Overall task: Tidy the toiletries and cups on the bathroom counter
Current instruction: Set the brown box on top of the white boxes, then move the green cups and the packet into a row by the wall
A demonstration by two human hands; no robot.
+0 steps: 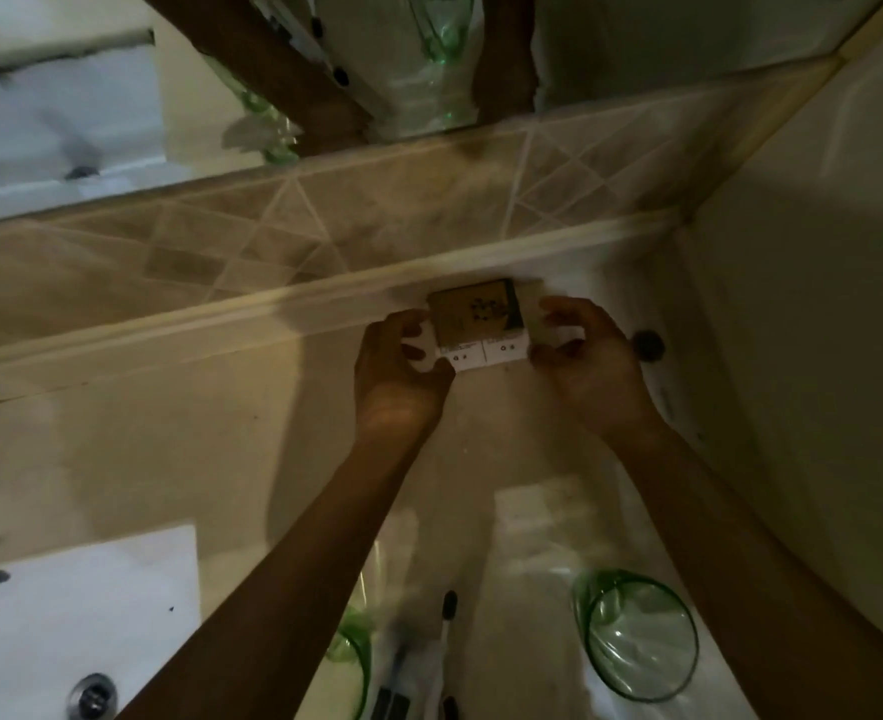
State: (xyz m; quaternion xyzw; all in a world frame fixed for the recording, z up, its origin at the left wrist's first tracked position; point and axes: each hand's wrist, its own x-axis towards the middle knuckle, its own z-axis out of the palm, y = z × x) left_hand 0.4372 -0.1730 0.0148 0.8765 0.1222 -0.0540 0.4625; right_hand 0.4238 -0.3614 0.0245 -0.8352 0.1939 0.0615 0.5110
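A small brown box lies on top of two white boxes at the back of the beige counter, against the tiled backsplash. My left hand grips the left end of this stack and my right hand grips the right end. Near the front, a green glass cup in clear wrap stands by my right forearm. A second green cup is partly hidden under my left forearm. Between the cups lie white wrapped toiletries with dark caps.
A white sink with a metal drain fills the lower left. A small dark round object sits right of the stack. The side wall closes the right. A mirror above the backsplash reflects my arms and cups.
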